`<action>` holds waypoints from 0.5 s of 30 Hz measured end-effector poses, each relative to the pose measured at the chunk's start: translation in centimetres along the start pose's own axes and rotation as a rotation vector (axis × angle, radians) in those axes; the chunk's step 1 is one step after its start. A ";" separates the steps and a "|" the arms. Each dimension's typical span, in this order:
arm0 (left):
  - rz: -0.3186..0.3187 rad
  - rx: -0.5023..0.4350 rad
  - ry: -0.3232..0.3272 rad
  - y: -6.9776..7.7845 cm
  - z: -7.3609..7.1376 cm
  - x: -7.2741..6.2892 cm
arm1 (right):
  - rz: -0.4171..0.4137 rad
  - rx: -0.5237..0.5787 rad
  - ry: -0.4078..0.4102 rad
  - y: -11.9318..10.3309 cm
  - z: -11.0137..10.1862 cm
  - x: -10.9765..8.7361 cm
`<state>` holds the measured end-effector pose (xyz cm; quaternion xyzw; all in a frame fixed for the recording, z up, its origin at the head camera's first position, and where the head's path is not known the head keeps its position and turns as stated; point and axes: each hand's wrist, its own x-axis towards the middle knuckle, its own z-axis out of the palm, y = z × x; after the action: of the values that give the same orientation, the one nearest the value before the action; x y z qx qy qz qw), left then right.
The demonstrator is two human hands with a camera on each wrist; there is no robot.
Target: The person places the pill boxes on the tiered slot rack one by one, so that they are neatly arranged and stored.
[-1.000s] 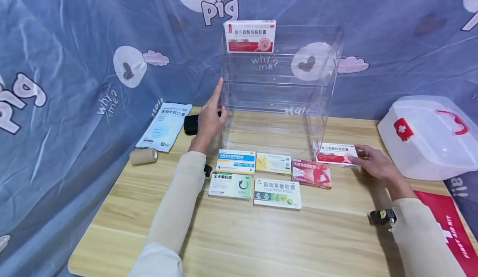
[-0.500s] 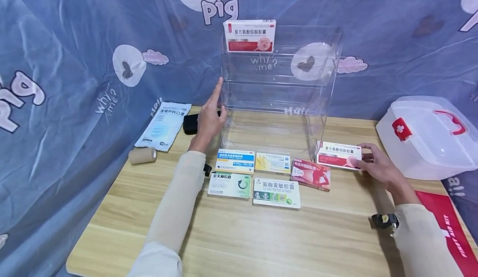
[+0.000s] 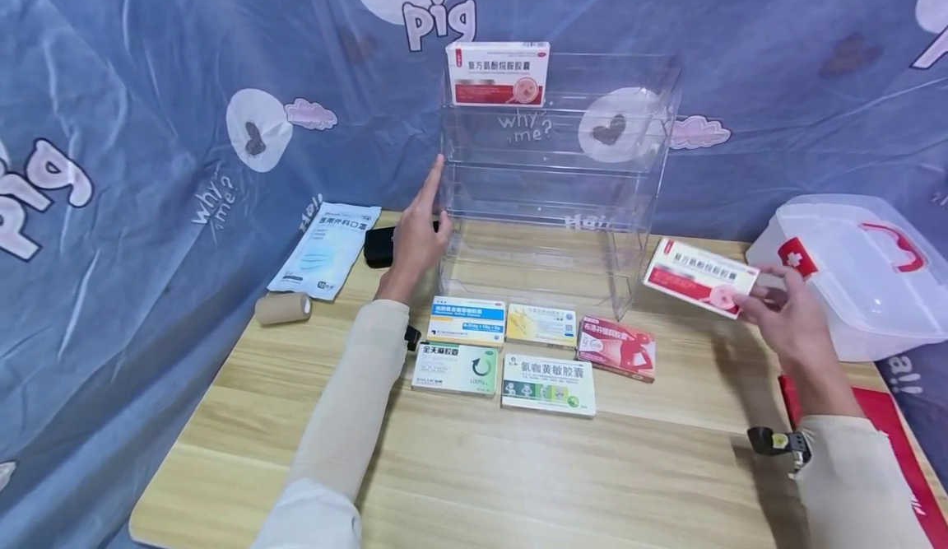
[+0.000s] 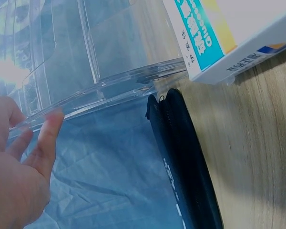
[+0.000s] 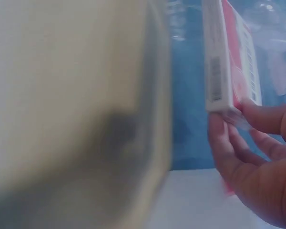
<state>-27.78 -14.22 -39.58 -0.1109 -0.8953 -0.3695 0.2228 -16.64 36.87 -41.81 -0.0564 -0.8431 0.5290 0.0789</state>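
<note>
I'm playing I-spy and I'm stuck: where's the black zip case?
In the head view, the black zip case is left of the clear rack, between the face-mask packet and the left hand, which partly hides it.

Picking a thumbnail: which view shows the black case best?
Left wrist: the black case appears large and unobstructed, though cropped. The head view shows it small, partly hidden by the left hand; the right wrist view, none.

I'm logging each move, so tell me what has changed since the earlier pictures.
The right hand has moved up and rightward in the head view, carrying the red-and-white box, now tilted, away from the clear stand. It already held that box; nothing was let go. The left hand stayed at the stand's left side; the five boxes before it stayed put.
</note>
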 end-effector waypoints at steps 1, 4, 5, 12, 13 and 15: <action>0.000 0.000 0.000 0.0 0.0 0.0 | -0.020 0.002 0.048 -0.8 0.0 0.1; 0.003 0.001 0.000 0.0 0.1 0.0 | -0.035 -0.042 0.195 -3.5 -0.1 0.3; 0.006 0.001 0.000 0.0 0.2 0.0 | -0.037 -0.057 0.239 -4.4 0.0 0.5; 0.021 -0.009 0.017 0.0 0.1 -0.1 | -0.156 -0.057 0.434 -10.2 0.9 2.7; 0.023 -0.012 0.018 0.0 0.1 -0.1 | -0.184 -0.037 0.446 -11.1 1.1 3.1; 0.026 -0.015 0.019 -0.1 0.1 -0.1 | -0.232 -0.004 0.469 -12.8 1.4 4.0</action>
<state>-27.72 -14.16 -39.77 -0.1207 -0.8888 -0.3743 0.2353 -20.97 30.77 -30.59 -0.0807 -0.8035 0.4874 0.3322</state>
